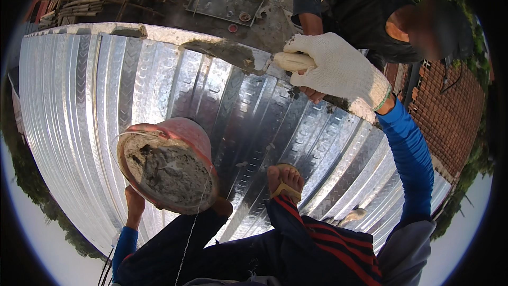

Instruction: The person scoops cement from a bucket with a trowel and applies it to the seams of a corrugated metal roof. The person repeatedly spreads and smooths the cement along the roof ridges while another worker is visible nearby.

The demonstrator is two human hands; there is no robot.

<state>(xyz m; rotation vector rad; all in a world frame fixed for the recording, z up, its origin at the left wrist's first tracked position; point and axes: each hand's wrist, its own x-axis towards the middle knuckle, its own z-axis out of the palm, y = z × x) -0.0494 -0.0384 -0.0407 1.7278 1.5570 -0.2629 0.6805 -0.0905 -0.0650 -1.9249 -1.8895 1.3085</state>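
A red bucket [185,130] full of wet grey mortar [166,172] tilts toward me at left centre. My bare left hand [134,199] grips it at its near left side, the fingers partly hidden behind it. Up at the wall top, my right hand [338,63], in a white knitted glove, is closed around a pale rounded handle [293,62]. I cannot make out the tool's blade. Patchy wet mortar [227,53] lies along the wall's top edge [164,34] beside that hand. Another person's fingers [313,94] show just below my glove.
I stand on ribbed metal decking [254,122], one sandalled foot [286,180] in view. A co-worker in dark clothes [360,10] leans in beyond the wall. Below lie a mixing tray [227,0] and bamboo poles [84,5]. A tiled roof [450,116] is at right.
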